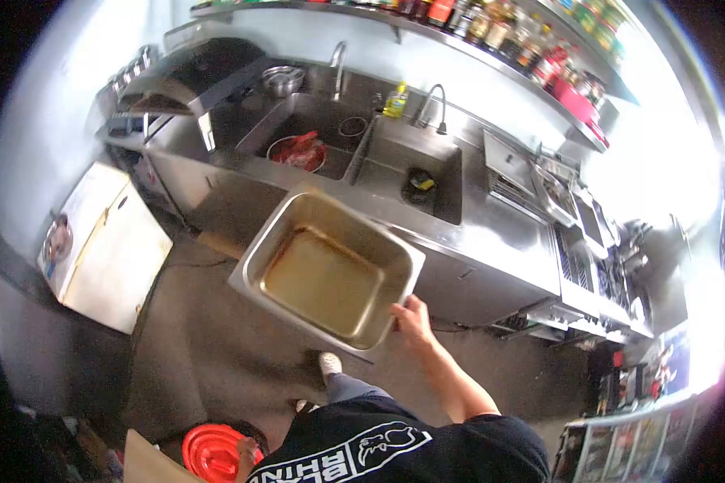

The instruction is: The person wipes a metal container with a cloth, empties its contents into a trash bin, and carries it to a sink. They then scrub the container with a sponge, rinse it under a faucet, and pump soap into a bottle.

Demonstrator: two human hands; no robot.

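Above the floor (193, 330), before the table (499, 241), hangs the pan (322, 278), its rim gripped by the right hand (413, 320). Well apart, the left hand (249, 456) is at the red lid (209, 451); its grip is unclear.

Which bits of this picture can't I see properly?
In the head view:
Left hand: too blurred to tell whether it grips the red lid.
Under the lid: the lid hides it.
Pan: its underside faces away.
Bottles: labels too small, blurred.
Shirt: lettering cut off by the bottom edge.
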